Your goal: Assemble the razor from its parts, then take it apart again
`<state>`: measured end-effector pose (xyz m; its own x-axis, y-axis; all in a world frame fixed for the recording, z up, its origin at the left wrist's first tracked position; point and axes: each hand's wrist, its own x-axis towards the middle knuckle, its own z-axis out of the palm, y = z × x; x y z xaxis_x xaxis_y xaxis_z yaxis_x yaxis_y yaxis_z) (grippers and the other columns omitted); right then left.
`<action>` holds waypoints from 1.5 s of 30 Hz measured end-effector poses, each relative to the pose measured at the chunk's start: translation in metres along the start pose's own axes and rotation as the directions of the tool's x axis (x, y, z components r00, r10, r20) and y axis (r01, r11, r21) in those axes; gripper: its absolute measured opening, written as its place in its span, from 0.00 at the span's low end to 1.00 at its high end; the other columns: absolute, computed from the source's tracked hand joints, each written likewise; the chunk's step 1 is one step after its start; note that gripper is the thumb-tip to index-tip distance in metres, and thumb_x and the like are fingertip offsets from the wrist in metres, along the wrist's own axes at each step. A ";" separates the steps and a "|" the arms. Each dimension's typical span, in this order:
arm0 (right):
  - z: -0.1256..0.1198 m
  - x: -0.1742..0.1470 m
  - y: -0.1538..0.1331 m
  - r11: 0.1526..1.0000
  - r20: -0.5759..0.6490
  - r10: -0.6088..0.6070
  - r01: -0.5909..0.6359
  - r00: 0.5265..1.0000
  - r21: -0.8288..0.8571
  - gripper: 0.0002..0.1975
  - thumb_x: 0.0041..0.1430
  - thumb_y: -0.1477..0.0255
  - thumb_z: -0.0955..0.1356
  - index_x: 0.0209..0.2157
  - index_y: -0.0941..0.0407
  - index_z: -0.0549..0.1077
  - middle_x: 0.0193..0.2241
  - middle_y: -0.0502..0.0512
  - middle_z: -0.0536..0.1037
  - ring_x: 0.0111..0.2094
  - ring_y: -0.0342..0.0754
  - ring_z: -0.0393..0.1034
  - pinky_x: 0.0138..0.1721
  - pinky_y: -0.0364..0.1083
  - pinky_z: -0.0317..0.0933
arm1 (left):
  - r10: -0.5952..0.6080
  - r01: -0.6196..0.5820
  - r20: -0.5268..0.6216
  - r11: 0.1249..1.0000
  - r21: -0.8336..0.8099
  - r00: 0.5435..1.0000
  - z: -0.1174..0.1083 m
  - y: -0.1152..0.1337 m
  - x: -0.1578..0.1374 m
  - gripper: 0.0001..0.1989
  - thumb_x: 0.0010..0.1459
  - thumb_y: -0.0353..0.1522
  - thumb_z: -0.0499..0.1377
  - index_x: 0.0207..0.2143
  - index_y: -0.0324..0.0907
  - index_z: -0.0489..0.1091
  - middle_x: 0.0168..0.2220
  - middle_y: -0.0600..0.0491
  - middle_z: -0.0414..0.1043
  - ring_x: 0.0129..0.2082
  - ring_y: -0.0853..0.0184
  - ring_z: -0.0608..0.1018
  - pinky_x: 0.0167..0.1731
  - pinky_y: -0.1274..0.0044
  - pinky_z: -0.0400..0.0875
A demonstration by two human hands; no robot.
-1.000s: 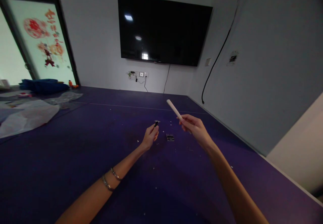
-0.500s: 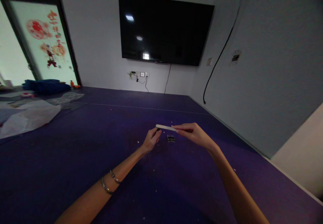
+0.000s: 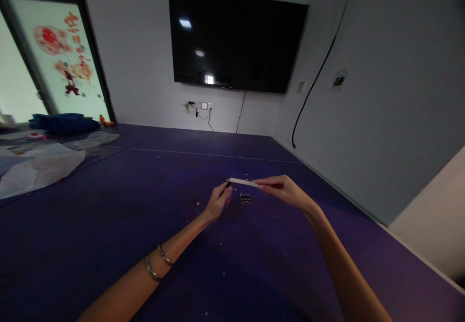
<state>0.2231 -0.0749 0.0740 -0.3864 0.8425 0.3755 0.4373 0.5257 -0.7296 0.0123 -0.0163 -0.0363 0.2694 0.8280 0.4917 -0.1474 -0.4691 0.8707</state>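
Observation:
Above the purple floor, my right hand (image 3: pixel 285 190) pinches one end of a slim white stick (image 3: pixel 242 182) between thumb and fingertips. The stick lies nearly level, its far end pointing left. My left hand (image 3: pixel 218 201) is closed around a small dark piece (image 3: pixel 228 184), which shows just above the thumb. The stick's left end meets this piece or sits right beside it; I cannot tell which. Just beyond and below the stick, a small black item with clear edges (image 3: pixel 245 198) rests on the floor. Two bracelets (image 3: pixel 152 268) circle my left forearm.
Small white scraps dot the purple floor (image 3: pixel 145 225). Clear plastic sheeting (image 3: pixel 43 169) and a blue cloth heap (image 3: pixel 64 123) lie at left. A television (image 3: pixel 238 41) hangs on the far wall, and a black cable (image 3: pixel 319 72) dangles along the right wall.
The white stick and my right hand have shifted slightly right. More of the dark piece shows at the stick's left end. My left hand has barely moved.

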 end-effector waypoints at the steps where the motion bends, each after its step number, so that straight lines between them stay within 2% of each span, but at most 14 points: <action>1: 0.000 0.000 0.000 1.000 0.021 0.004 -0.004 1.000 -0.009 0.12 0.52 0.68 0.67 0.40 0.50 0.77 0.29 0.50 0.79 0.25 0.43 0.66 0.29 0.43 0.59 | -0.002 0.002 -0.002 1.000 -0.010 1.000 0.000 0.000 0.000 0.18 0.56 0.45 0.51 0.23 0.40 0.58 0.17 0.60 0.53 0.17 0.76 0.57 0.19 0.81 0.53; 6: -0.002 0.000 0.005 0.999 -0.009 0.008 -0.008 1.000 -0.037 0.14 0.54 0.67 0.66 0.42 0.51 0.76 0.30 0.51 0.78 0.25 0.42 0.65 0.28 0.42 0.58 | -0.009 0.009 0.001 0.997 -0.071 1.000 0.002 0.000 0.000 0.18 0.56 0.45 0.51 0.23 0.41 0.56 0.16 0.61 0.51 0.16 0.77 0.56 0.18 0.81 0.53; 9: -0.002 0.001 0.009 0.998 0.039 0.026 -0.023 0.999 -0.063 0.15 0.53 0.65 0.66 0.42 0.53 0.76 0.28 0.52 0.78 0.25 0.42 0.65 0.27 0.42 0.58 | -0.024 0.023 -0.004 0.996 -0.091 1.000 0.003 0.002 0.000 0.19 0.55 0.46 0.52 0.22 0.41 0.56 0.16 0.62 0.51 0.16 0.77 0.56 0.17 0.81 0.52; 15: -0.004 0.001 0.010 0.995 0.045 0.032 -0.028 0.998 -0.091 0.16 0.54 0.64 0.66 0.43 0.55 0.76 0.25 0.51 0.77 0.24 0.41 0.65 0.26 0.41 0.58 | -0.054 0.051 -0.015 0.987 -0.154 0.998 0.006 0.009 -0.001 0.19 0.53 0.46 0.55 0.22 0.41 0.56 0.15 0.62 0.50 0.15 0.78 0.55 0.15 0.82 0.52; 17: -0.004 0.000 0.009 0.996 0.068 0.033 -0.027 0.997 -0.090 0.15 0.54 0.65 0.66 0.42 0.54 0.76 0.25 0.51 0.77 0.24 0.42 0.66 0.27 0.41 0.59 | -0.078 0.072 -0.025 0.983 -0.171 0.997 0.007 0.012 0.000 0.19 0.52 0.46 0.55 0.23 0.41 0.57 0.15 0.63 0.50 0.13 0.78 0.55 0.14 0.83 0.52; 19: -0.004 0.000 0.010 0.996 0.037 0.033 -0.030 0.999 -0.087 0.16 0.54 0.64 0.66 0.43 0.54 0.76 0.28 0.52 0.78 0.26 0.43 0.67 0.28 0.41 0.61 | -0.139 0.127 -0.045 0.973 -0.195 0.989 0.009 0.014 0.000 0.19 0.51 0.46 0.56 0.23 0.41 0.56 0.14 0.64 0.49 0.12 0.79 0.54 0.12 0.83 0.51; 24: 0.005 0.006 0.029 0.994 -0.158 0.013 -0.031 0.987 -0.108 0.16 0.53 0.63 0.66 0.42 0.54 0.76 0.38 0.55 0.79 0.37 0.49 0.72 0.38 0.45 0.64 | -0.347 0.317 -0.068 0.908 -0.275 0.935 0.019 0.018 0.002 0.17 0.51 0.45 0.56 0.24 0.42 0.58 0.13 0.65 0.49 0.08 0.79 0.53 0.08 0.84 0.49; 27: 0.014 0.011 0.046 0.991 -0.208 -0.022 -0.007 0.978 -0.137 0.15 0.54 0.64 0.66 0.42 0.53 0.76 0.41 0.55 0.78 0.42 0.51 0.72 0.44 0.48 0.63 | -0.473 0.423 -0.080 0.841 -0.337 0.877 0.026 0.021 0.001 0.14 0.52 0.43 0.55 0.25 0.41 0.60 0.11 0.66 0.48 0.07 0.79 0.52 0.08 0.84 0.48; 30: 0.022 0.015 0.060 0.985 -0.226 -0.049 0.010 0.973 -0.171 0.15 0.54 0.64 0.66 0.42 0.51 0.75 0.41 0.54 0.77 0.43 0.51 0.71 0.45 0.48 0.63 | -0.568 0.495 -0.074 0.767 -0.407 0.820 0.031 0.025 -0.001 0.12 0.55 0.39 0.54 0.25 0.41 0.60 0.10 0.66 0.46 0.07 0.80 0.50 0.08 0.84 0.45; 33: 0.028 0.016 0.067 0.979 -0.216 -0.054 0.009 0.975 -0.205 0.15 0.55 0.63 0.65 0.43 0.50 0.75 0.41 0.53 0.78 0.42 0.50 0.72 0.44 0.47 0.64 | -0.612 0.524 -0.052 0.715 -0.463 0.789 0.034 0.030 -0.002 0.11 0.57 0.36 0.52 0.24 0.41 0.59 0.10 0.66 0.45 0.06 0.80 0.48 0.09 0.84 0.41; 38: 0.030 0.017 0.075 0.957 -0.190 -0.092 0.034 0.978 -0.288 0.14 0.56 0.63 0.64 0.42 0.50 0.75 0.37 0.54 0.79 0.36 0.48 0.73 0.38 0.45 0.64 | -0.639 0.550 -0.021 0.678 -0.488 0.769 0.039 0.033 -0.006 0.12 0.59 0.34 0.50 0.23 0.41 0.59 0.09 0.65 0.45 0.06 0.80 0.47 0.09 0.83 0.38; 42: 0.029 0.018 0.076 0.913 -0.255 -0.135 0.020 0.957 -0.408 0.14 0.58 0.64 0.64 0.43 0.50 0.75 0.31 0.54 0.79 0.30 0.46 0.72 0.33 0.43 0.62 | -0.674 0.580 -0.024 0.653 -0.487 0.738 0.041 0.033 -0.007 0.13 0.59 0.34 0.49 0.23 0.41 0.58 0.09 0.66 0.45 0.06 0.80 0.47 0.10 0.83 0.37; 45: 0.031 0.018 0.078 0.922 -0.289 -0.129 0.008 0.949 -0.386 0.13 0.57 0.65 0.64 0.42 0.50 0.76 0.32 0.54 0.79 0.31 0.47 0.72 0.34 0.43 0.62 | -0.676 0.569 -0.048 0.653 -0.500 0.735 0.041 0.032 -0.008 0.13 0.60 0.34 0.49 0.22 0.41 0.58 0.09 0.65 0.45 0.06 0.80 0.47 0.10 0.83 0.37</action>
<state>0.2249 -0.0222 0.0063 -0.1884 0.7652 0.6156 0.7137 0.5373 -0.4494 0.0445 -0.0501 -0.0126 0.2525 0.9405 -0.2274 -0.4188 0.3181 0.8506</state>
